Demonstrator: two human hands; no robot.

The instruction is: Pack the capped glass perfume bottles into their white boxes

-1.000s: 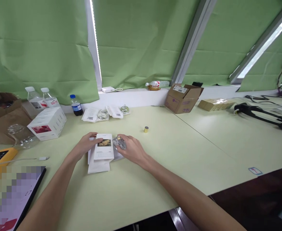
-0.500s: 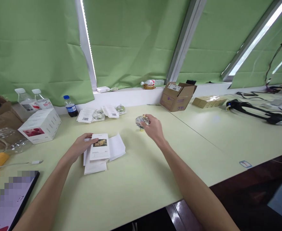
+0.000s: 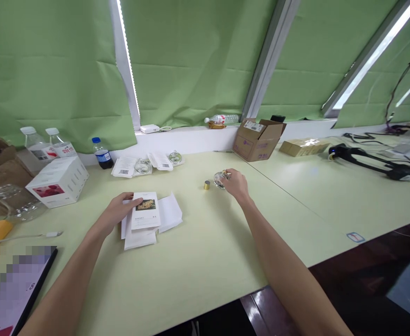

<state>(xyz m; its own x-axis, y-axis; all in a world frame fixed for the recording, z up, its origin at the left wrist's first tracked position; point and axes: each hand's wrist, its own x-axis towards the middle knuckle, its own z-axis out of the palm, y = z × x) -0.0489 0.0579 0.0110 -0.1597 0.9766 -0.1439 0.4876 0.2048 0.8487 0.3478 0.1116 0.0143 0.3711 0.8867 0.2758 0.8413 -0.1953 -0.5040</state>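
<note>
My left hand (image 3: 120, 209) is closed on the left edge of a small white box (image 3: 145, 221) with a picture of yellow flowers, thumb on its front. Under and beside the box, white paper flaps (image 3: 170, 213) spread over the table. Further right, my right hand (image 3: 237, 184) grips a small round clear glass bottle (image 3: 219, 180) with a gold-coloured top; the fingers partly cover it. A small gold cap (image 3: 206, 185) stands on the table just left of that bottle.
Two similar round glass bottles (image 3: 142, 165) rest on white packaging at the back. A cola bottle (image 3: 102, 153) and a white carton (image 3: 58, 182) stand left. Beyond my right hand are a cardboard box (image 3: 258, 142) and a black device (image 3: 376, 163). The table's front edge runs below.
My right hand has moved right with the round glass bottle, away from the gold cap, which now stands in plain view. My left hand stays on the white box.
</note>
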